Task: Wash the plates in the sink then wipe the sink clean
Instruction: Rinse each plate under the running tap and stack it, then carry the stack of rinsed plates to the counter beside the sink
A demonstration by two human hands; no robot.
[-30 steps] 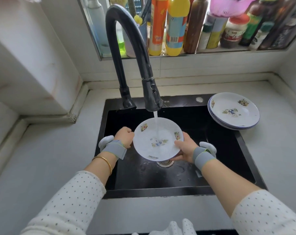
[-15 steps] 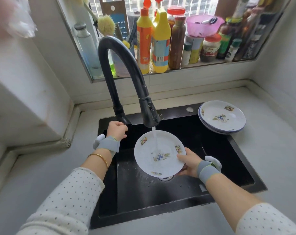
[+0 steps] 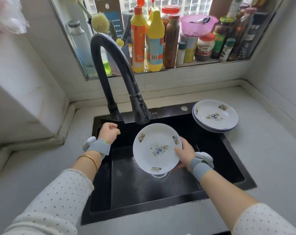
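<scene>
A white plate (image 3: 154, 146) with small flower prints tilts over the black sink (image 3: 177, 192), just below the spout of the black tap (image 3: 140, 112). My right hand (image 3: 185, 154) grips the plate's right rim, thumb on its face. My left hand (image 3: 109, 132) hovers with curled fingers by the tap's base and holds nothing. No water runs from the spout. A stack of matching plates (image 3: 215, 116) rests on the sink's back right corner.
A window ledge behind the tap carries detergent bottles (image 3: 154, 41), sauce jars, a pink basket (image 3: 198, 26) and a brush. Pale counter (image 3: 271, 158) surrounds the sink. The drain (image 3: 160, 175) lies under the held plate. A white box-shaped wall block stands at the left.
My left hand let go of the plate and went up to the tap's base. The water stream has stopped. The plate now hangs from my right hand alone.
</scene>
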